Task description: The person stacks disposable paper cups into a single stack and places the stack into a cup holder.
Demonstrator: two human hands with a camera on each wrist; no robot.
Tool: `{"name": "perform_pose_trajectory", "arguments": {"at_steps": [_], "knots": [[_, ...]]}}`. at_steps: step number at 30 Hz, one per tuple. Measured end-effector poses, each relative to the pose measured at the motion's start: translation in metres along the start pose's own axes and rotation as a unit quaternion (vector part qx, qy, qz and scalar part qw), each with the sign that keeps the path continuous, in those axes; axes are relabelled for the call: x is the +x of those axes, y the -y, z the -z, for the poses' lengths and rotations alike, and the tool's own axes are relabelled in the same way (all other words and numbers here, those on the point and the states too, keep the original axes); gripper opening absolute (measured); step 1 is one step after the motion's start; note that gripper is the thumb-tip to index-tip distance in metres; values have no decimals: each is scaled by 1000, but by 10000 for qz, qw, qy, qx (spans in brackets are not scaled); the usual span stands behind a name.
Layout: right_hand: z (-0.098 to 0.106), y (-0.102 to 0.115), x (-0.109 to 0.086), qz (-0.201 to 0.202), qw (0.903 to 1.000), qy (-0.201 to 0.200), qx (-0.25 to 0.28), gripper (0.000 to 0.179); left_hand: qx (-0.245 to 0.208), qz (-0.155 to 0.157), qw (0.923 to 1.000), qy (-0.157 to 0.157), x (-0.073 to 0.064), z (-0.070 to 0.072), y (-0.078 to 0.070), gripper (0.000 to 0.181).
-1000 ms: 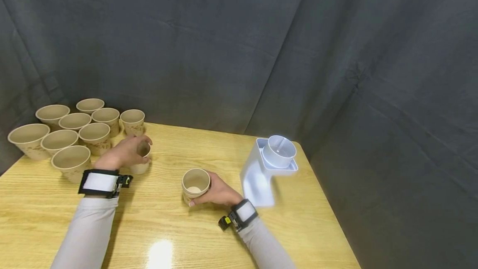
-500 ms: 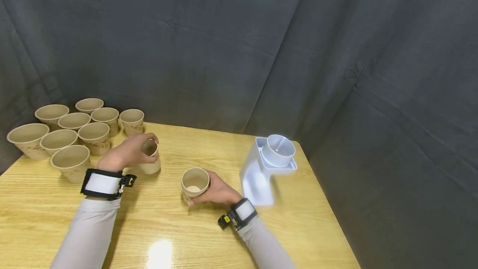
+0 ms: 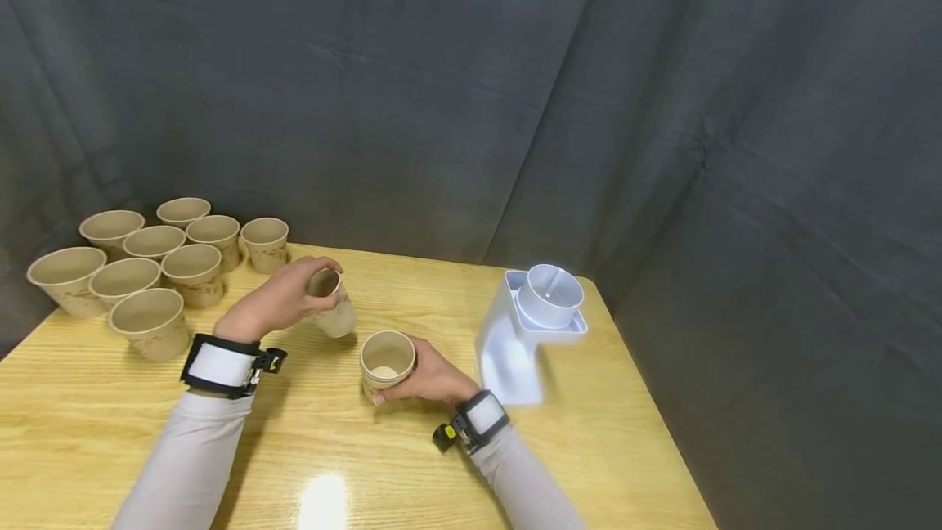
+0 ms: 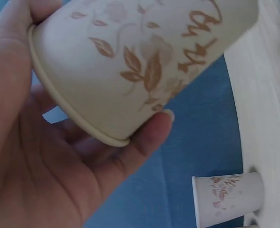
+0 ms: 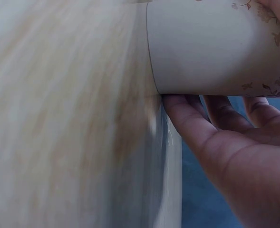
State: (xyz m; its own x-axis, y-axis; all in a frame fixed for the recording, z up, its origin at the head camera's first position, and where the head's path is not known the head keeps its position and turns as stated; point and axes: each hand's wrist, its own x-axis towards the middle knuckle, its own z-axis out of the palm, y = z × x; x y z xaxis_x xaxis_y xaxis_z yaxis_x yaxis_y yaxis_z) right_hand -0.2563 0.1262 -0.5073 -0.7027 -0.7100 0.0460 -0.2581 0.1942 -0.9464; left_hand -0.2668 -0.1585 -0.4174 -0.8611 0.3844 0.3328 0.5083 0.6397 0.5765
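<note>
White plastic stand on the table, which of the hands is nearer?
Right. The right hand, around an upright paper cup, is just left of the white plastic stand; the left hand, holding a tilted paper cup, is farther left.

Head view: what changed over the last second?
The left hand moved right, carrying its gripped cup away from the other cups and closer to the right-hand cup. Nothing was newly grasped or let go. Unchanged: the right hand holding its cup in place, the other cups, and the white stand.
</note>
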Motion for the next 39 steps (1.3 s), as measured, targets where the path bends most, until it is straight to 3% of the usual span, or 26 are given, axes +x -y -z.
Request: {"name": "perform_pose_trajectory", "arguments": {"at_steps": [6, 12, 20, 39], "knots": [[0, -2, 0, 33, 10000, -24, -1, 77, 16, 120, 9999, -121, -1, 6, -15, 36], [2, -2, 0, 71, 9999, -24, 105, 76, -268, -162, 9992, -244, 0, 8, -30, 36], [2, 0, 0, 14, 9999, 29, 109, 77, -723, -444, 9962, -202, 1, 3, -36, 32], [1, 2, 0, -64, 9999, 127, 96, 77, -1082, -482, 9921, 417, 0, -4, -47, 32]]}}
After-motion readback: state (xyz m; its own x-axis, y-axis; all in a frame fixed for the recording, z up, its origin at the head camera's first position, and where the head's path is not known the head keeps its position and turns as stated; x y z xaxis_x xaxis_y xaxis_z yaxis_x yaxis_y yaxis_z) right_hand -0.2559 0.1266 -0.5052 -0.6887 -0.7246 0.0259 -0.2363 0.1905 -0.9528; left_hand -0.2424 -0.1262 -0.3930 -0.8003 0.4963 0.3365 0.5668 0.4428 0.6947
